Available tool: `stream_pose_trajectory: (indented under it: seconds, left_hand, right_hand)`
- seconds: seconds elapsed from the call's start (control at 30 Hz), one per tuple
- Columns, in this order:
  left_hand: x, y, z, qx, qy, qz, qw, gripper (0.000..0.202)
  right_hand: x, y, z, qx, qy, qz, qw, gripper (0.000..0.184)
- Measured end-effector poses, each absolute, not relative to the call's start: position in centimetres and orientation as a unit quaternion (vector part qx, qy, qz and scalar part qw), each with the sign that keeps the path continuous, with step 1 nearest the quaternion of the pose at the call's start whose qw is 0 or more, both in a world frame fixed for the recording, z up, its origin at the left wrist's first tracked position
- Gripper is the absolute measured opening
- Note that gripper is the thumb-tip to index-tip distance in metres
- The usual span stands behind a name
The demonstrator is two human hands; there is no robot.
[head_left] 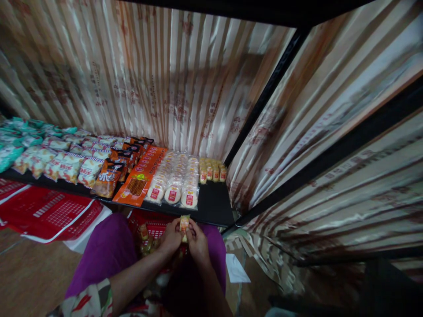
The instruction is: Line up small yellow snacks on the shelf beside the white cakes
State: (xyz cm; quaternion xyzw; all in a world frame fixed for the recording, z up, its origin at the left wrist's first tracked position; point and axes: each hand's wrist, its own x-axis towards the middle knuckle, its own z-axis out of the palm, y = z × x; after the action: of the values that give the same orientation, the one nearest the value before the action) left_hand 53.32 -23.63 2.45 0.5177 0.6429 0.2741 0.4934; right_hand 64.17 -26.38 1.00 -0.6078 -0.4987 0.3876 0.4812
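Between my knees, my left hand (172, 237) and my right hand (197, 244) both grip one small wrapped snack (184, 223), a yellowish packet with a red-orange label held upright. Fingers of both hands press on its sides. Below them a red basket (157, 229) holds several similar small packets (144, 232), partly hidden by my arms. Ahead on the black shelf (216, 202), at its right end, stand rows of similar small yellow packets (212, 171). Left of those lie rows of round white wrapped cakes (172, 193) with red labels.
Farther left on the shelf are an orange snack bag (140, 178), brown-orange bags (108, 176), white bags (66, 165) and green bags (13, 145). Red baskets (49, 211) stand on the floor at left. Black frame bars (267, 94) and striped curtains (185, 79) enclose the shelf. White paper (236, 268) lies at right.
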Motion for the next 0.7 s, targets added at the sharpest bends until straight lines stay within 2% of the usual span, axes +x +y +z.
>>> stream_pose_trajectory:
  seconds: [0.23,0.43,0.7]
  left_hand:
    - [55.7,-23.2,4.3,0.571,0.644,0.253,0.442,0.044]
    - [58.0,-22.5,4.8,0.573,0.63,0.269,0.45,0.045]
    - [60.4,-21.0,6.3,0.561,0.62,0.285,0.468,0.043]
  right_hand:
    - [66.2,-25.8,2.1,-0.632,-0.474,0.374,0.486,0.043]
    - [68.1,-25.4,2.9,-0.677,-0.47,0.291,0.486,0.04]
    - [70.3,-23.6,2.8,-0.685,-0.48,0.239,0.493,0.041]
